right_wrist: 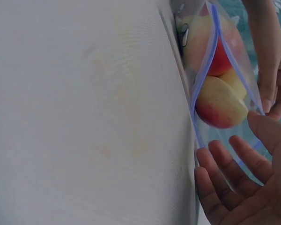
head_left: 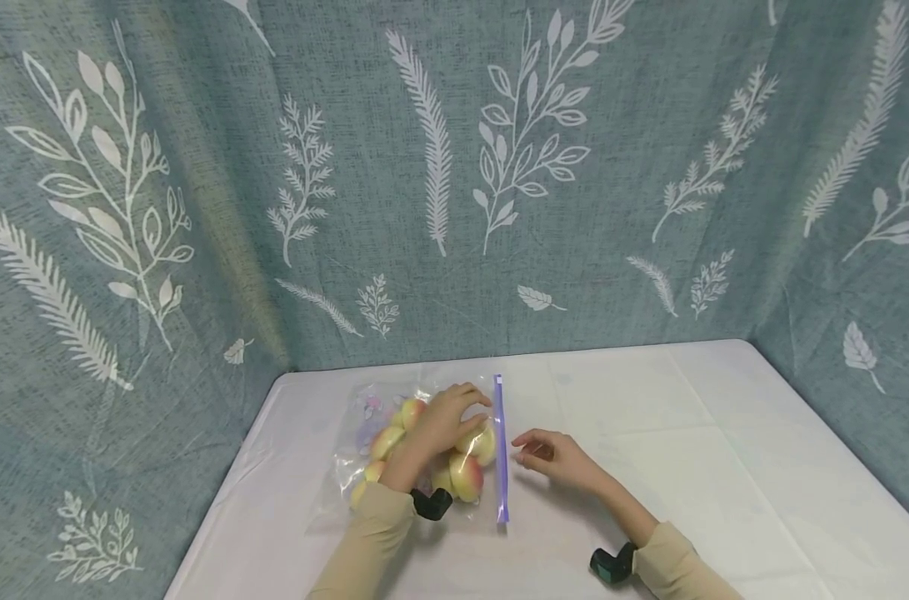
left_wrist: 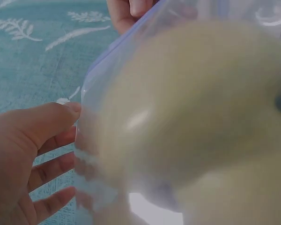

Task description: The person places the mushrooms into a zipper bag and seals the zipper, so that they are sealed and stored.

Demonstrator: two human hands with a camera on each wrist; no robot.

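A clear zip bag point(head_left: 502, 450) with a purple zip strip lies on the table, holding several yellow-and-red fruits point(head_left: 467, 477) that look like apples. Its mouth gapes in the right wrist view, with a blushed fruit point(right_wrist: 222, 103) just inside. My left hand point(head_left: 442, 421) reaches over the bag, thumb and fingers apart; in the left wrist view the thumb point(left_wrist: 61, 117) meets the bag's edge and some fingertips show through the film. Beside the zip strip is my right hand point(head_left: 562, 458), fingers loosely bent and holding nothing. Its fingers point(right_wrist: 239, 159) are by the bag's mouth.
A white cloth covers the table point(head_left: 649, 400). Grey-green curtains point(head_left: 454, 183) with white leaf prints stand behind and at both sides. Each wrist carries a black camera, one by the left sleeve point(head_left: 372, 533) and one by the right sleeve point(head_left: 679, 562).
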